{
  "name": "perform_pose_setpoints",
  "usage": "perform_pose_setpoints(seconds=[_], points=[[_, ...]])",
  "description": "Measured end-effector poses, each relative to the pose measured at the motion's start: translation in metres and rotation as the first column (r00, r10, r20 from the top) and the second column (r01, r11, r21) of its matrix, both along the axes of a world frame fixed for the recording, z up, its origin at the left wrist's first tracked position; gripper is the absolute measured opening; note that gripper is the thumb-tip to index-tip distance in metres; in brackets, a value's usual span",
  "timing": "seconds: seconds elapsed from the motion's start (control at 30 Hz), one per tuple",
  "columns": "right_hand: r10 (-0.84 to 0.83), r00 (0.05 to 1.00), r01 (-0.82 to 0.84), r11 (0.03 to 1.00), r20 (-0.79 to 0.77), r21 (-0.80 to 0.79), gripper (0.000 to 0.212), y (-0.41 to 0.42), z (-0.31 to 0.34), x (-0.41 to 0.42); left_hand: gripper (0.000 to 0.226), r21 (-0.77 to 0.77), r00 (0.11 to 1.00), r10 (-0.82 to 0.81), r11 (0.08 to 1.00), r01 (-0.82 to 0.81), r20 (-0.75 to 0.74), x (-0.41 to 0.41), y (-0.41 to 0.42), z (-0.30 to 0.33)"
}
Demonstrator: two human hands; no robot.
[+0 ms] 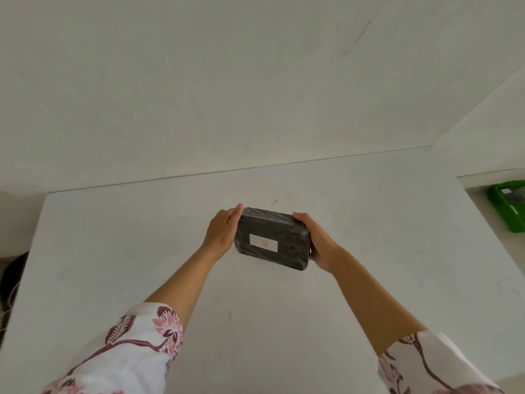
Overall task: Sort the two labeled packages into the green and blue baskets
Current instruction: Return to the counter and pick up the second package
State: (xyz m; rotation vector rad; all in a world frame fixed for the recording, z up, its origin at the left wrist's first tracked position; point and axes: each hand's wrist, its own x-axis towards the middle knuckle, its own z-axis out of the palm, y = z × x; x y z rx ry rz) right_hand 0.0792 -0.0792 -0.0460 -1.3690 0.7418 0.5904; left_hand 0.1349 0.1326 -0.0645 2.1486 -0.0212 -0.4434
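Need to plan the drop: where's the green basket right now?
In the head view the green basket sits at the far right edge, cut off by the frame, below and beyond the table edge, right of the package held by both hands.

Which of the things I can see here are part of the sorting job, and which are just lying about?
Part of the job:
- black plastic-wrapped package with white label, lettered B
- left hand and right hand, gripping its ends
- green plastic basket at the right edge, something dark inside

Just there:
- white table
- dark object and white cords beyond the table's left edge

No blue basket shows.
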Motion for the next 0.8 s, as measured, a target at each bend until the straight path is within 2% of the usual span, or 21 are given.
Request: perform_pose_setpoints(seconds=[0.07,0.2,0.3,0.37,0.53,0.67,0.8], points=[[-0.005,0.995,0.015,0.995,-0.101,0.094,0.048,-0.003,-0.002,0.002,0.057,0.045,1.0,0.02,0.999,-0.02,0.002,-0.005,0.002,0.001],[-0.024,0.989,0.055,0.976,-0.145,0.209,0.066,-0.005,-0.007,0.001,0.066,0.047,0.998,0.005,0.999,-0.002,-0.064,-0.012,0.007,0.0],[-0.077,0.991,0.104,0.958,-0.11,0.267,0.071,-0.002,-0.009,-0.002,0.067,0.067,0.996,0.052,0.997,-0.047,-0.077,-0.014,0.007,0.002],[-0.13,0.991,0.132,0.951,-0.026,0.279,0.069,-0.001,-0.008,-0.005,0.067,0.055,0.989,0.106,0.993,-0.101,-0.1,-0.015,0.007,0.006],[-0.336,0.912,0.289,0.933,0.236,0.212,0.054,0.006,0.001,-0.009,0.063,-0.196,0.93,0.182,0.947,-0.253,-0.32,-0.027,0.003,0.011],[-0.378,0.902,0.338,0.919,0.208,0.203,0.066,0.022,0.0,-0.017,0.063,-0.361,0.88,0.219,0.849,-0.385,-0.422,-0.039,-0.015,0.01],[-0.418,0.885,0.371,0.899,0.202,0.234,0.053,0.045,-0.01,-0.034,0.061,-0.413,0.875,0.224,0.813,-0.41,-0.428,-0.052,-0.038,0.01]])
